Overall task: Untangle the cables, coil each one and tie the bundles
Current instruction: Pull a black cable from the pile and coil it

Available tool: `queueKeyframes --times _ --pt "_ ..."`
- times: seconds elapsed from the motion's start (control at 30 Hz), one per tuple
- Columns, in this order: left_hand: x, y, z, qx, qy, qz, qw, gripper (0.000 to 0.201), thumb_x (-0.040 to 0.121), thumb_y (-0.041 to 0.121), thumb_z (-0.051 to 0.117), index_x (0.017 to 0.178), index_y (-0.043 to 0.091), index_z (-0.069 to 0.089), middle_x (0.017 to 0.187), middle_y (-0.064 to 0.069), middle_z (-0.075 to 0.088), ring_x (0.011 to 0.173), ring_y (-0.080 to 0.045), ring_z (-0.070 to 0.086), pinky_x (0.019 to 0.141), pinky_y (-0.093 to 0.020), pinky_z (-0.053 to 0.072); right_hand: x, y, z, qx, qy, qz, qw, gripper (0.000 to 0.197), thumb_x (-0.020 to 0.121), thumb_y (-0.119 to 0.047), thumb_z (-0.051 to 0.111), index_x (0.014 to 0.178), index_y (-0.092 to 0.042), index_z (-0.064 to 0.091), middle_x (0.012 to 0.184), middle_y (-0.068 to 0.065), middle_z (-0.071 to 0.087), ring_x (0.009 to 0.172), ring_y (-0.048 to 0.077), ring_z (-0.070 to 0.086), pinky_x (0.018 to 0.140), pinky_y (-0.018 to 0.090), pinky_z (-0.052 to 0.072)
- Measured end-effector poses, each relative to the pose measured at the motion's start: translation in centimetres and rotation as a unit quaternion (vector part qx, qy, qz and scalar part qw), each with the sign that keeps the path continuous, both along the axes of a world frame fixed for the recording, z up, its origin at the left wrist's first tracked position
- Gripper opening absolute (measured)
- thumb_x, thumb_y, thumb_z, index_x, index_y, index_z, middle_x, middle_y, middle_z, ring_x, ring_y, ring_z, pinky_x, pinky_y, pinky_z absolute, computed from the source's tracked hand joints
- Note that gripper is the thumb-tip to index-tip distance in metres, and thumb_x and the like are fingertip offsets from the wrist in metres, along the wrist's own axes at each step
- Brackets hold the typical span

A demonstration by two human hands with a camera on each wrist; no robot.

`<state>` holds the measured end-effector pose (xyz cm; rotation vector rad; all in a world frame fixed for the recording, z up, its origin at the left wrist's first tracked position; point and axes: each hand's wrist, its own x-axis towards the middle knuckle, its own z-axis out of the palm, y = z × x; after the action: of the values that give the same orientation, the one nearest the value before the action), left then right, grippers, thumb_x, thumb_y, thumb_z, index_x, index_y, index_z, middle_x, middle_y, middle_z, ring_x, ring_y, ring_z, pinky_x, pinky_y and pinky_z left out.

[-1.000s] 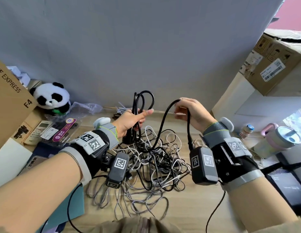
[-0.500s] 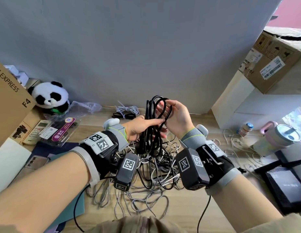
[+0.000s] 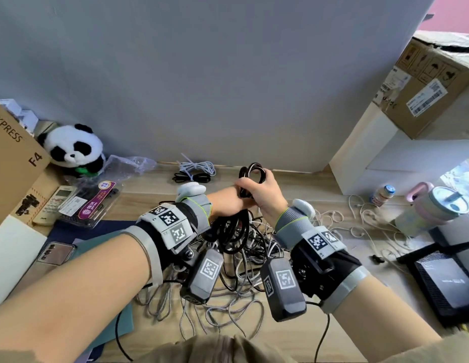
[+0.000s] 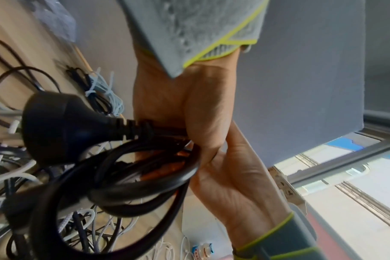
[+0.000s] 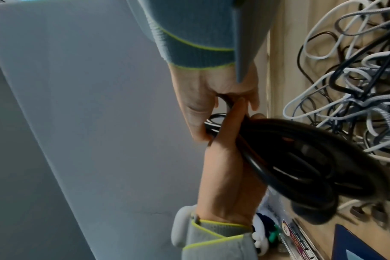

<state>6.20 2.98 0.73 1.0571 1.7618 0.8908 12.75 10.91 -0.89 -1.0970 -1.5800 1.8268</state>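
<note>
A thick black power cable (image 3: 250,170) is gathered into a coil held above the wooden table (image 3: 301,184). My left hand (image 3: 228,203) grips the coil at its middle. My right hand (image 3: 265,195) closes over the top of the same coil from the right, touching the left hand. The coil's lower loops (image 3: 229,233) hang down toward the tangle. In the left wrist view the black plug (image 4: 56,126) sticks out left of my left hand (image 4: 167,105), and my right hand (image 4: 229,176) comes in from below. A tangle of grey, white and black cables (image 3: 228,297) lies under my wrists.
Two tied bundles (image 3: 194,171) lie by the back wall. A plush panda (image 3: 73,148), a cardboard box (image 3: 13,158), a remote (image 3: 55,205) and a phone (image 3: 55,254) sit at left. At right are white cord (image 3: 364,218), a small bottle (image 3: 382,195), a tumbler (image 3: 435,205) and a black device (image 3: 448,279).
My hands were apart with a span of black cable between them. The right hand brought that loop over to the left hand and now clasps the gathered coil.
</note>
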Motion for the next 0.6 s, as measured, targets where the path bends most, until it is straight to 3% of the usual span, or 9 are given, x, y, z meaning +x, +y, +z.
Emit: queueKeyframes --times 0.1,0.23,0.3,0.37,0.47,0.6 --pt "0.2 0.4 0.4 0.001 0.02 -0.019 1.0 0.021 0.086 -0.002 0.059 0.108 -0.001 0.059 0.086 -0.007 0.058 0.072 -0.012 0.051 0.06 -0.015 0.045 0.3 0.2 -0.3 -0.009 0.035 -0.021 0.999 0.032 0.075 -0.002 0.072 0.099 -0.013 0.053 0.081 0.002 0.059 0.076 0.017 0.058 0.073 0.032 0.049" --pt "0.1 0.1 0.2 -0.027 -0.144 0.02 0.989 0.014 0.081 -0.007 0.063 0.092 0.003 0.062 0.072 -0.004 0.069 0.062 -0.013 0.066 0.061 -0.021 0.056 0.8 0.8 0.1 -0.1 0.144 -0.015 0.984 0.025 0.082 0.008 0.059 0.094 -0.011 0.047 0.076 0.004 0.058 0.071 0.02 0.067 0.067 0.036 0.053" --pt "0.0 -0.4 0.2 -0.059 -0.236 0.007 0.97 0.009 0.083 -0.002 0.063 0.088 0.005 0.064 0.07 -0.005 0.071 0.061 -0.014 0.068 0.062 -0.026 0.057 1.1 0.8 0.3 -0.137 0.187 -0.007 0.973 0.025 0.083 0.011 0.054 0.091 -0.011 0.045 0.078 0.006 0.055 0.067 0.019 0.066 0.066 0.035 0.054" --pt "0.0 -0.6 -0.1 -0.08 -0.25 -0.032 0.964 0.009 0.081 0.006 0.068 0.089 0.008 0.065 0.074 -0.005 0.071 0.066 -0.017 0.067 0.072 -0.031 0.056 1.4 0.9 0.0 -0.17 0.205 -0.017 0.964 0.025 0.083 0.014 0.051 0.086 -0.01 0.045 0.077 0.007 0.052 0.061 0.019 0.063 0.065 0.031 0.055" --pt "0.3 -0.8 -0.8 -0.109 -0.273 -0.062 0.954 0.009 0.081 0.014 0.069 0.089 0.011 0.068 0.08 -0.005 0.071 0.073 -0.018 0.067 0.077 -0.031 0.055 1.7 0.8 -0.4 -0.207 0.211 -0.026 0.955 0.024 0.081 0.015 0.049 0.081 -0.008 0.045 0.071 0.008 0.05 0.061 0.02 0.058 0.06 0.028 0.052" --pt "0.6 -0.7 -1.2 -0.184 -0.361 -0.055 0.913 0.017 0.074 0.025 0.069 0.08 0.011 0.077 0.084 -0.007 0.073 0.072 -0.016 0.07 0.08 -0.03 0.054 2.5 1.5 -0.2 -0.203 0.23 -0.011 0.952 0.022 0.082 0.011 0.051 0.089 -0.01 0.046 0.072 0.008 0.051 0.065 0.02 0.054 0.056 0.024 0.049"
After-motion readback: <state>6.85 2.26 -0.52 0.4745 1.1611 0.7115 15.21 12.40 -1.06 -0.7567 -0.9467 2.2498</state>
